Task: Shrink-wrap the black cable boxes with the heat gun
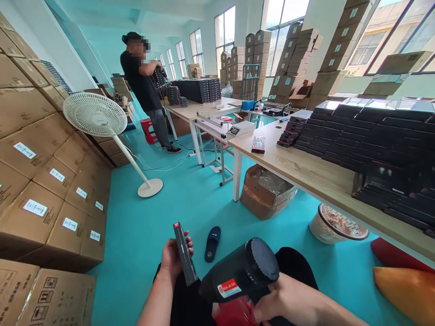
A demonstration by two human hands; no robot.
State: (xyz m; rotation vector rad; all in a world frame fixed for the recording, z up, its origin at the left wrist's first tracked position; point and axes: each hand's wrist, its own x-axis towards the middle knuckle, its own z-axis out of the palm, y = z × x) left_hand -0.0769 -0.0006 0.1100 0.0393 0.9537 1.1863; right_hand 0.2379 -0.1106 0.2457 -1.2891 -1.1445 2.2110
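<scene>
Low in the centre, my left hand (174, 257) is closed around a slim black box (184, 254) with a red end, held tilted on its narrow side. To the right, my right hand (277, 301) grips the handle of a black heat gun (240, 270) that carries a red and white label. The gun's narrow end points left, close to the lower end of the box. Something red (234, 312) lies below the gun, over my lap.
A white fan (117, 145) stands left, beside stacked cartons (50, 181). A wooden table (288, 160) at right bears piled black boxes (367, 131); an open carton (267, 190) and a bin (336, 224) are below. A slipper (212, 244) lies ahead. Another person stands at a far table.
</scene>
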